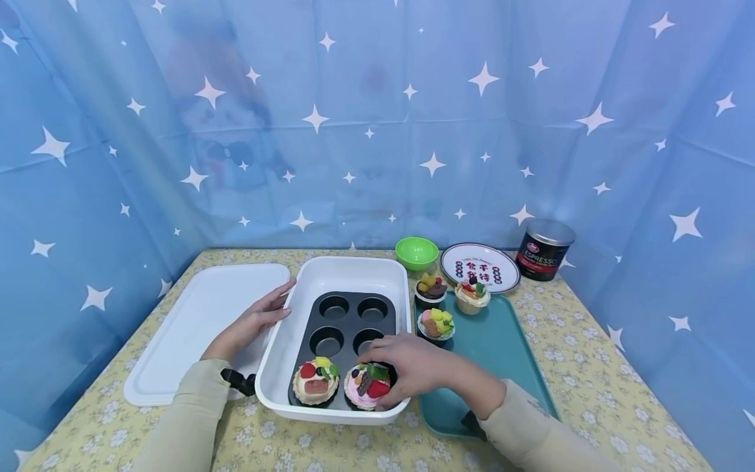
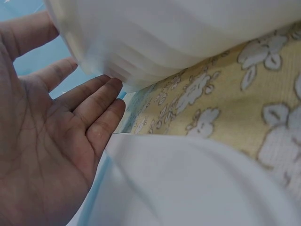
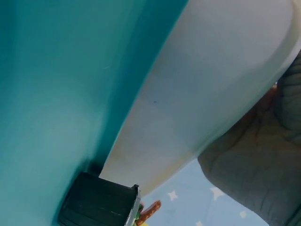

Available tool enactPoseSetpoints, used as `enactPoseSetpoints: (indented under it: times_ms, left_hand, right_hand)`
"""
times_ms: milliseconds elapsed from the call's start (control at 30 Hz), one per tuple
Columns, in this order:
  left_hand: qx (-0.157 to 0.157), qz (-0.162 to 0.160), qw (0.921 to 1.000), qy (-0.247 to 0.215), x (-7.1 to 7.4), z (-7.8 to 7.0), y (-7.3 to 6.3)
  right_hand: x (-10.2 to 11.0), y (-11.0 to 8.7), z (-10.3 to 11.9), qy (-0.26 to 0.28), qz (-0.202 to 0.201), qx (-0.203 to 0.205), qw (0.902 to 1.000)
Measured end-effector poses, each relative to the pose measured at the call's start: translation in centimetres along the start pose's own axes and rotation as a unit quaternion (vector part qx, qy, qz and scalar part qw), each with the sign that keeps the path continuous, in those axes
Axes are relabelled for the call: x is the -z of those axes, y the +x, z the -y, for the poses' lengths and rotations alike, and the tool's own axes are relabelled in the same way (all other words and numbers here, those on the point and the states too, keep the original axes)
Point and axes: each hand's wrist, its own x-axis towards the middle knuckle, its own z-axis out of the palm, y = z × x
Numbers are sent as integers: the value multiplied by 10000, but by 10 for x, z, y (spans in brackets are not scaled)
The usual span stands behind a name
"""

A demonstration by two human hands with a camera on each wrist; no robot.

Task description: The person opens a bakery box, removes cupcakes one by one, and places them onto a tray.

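Observation:
In the head view a dark muffin pan (image 1: 348, 326) lies inside a white plastic bin (image 1: 274, 387). My right hand (image 1: 413, 367) reaches over the bin's right wall and grips a pink-frosted cupcake (image 1: 367, 387) topped with fruit, seated at the pan's front right cup. Beside it, a cream-frosted cupcake (image 1: 314, 381) occupies the front left cup. With fingers extended, my left hand (image 1: 256, 321) touches the bin's left wall; its palm and fingers (image 2: 96, 101) show in the left wrist view. The right wrist view hides the gripped cupcake and fingertips behind the bin wall.
Right of the bin is a teal tray (image 1: 501, 367) bearing a chocolate cupcake (image 1: 431, 290), a fruit cupcake (image 1: 436, 324) and a cream cupcake (image 1: 472, 298). Behind stand a green bowl (image 1: 417, 254), an oval plate (image 1: 480, 262) and an espresso tin (image 1: 545, 252). A white lid (image 1: 194, 328) lies left.

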Motion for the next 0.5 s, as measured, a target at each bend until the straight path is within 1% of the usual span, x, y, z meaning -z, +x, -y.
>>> enactPoseSetpoints:
  times_ms: [100,267,500]
  left_hand:
    - [40,-13,10000,-10,0,0,0]
    - [72,-35,10000,-29,0,0,0]
    - [59,-50,10000,33,0,0,1]
  right_hand:
    - [0,0,0,-119,5,-11,9999]
    - [-1,0,-1,-263,-58,123,9996]
    - [2,-1,1,-36,-76,148,9999]
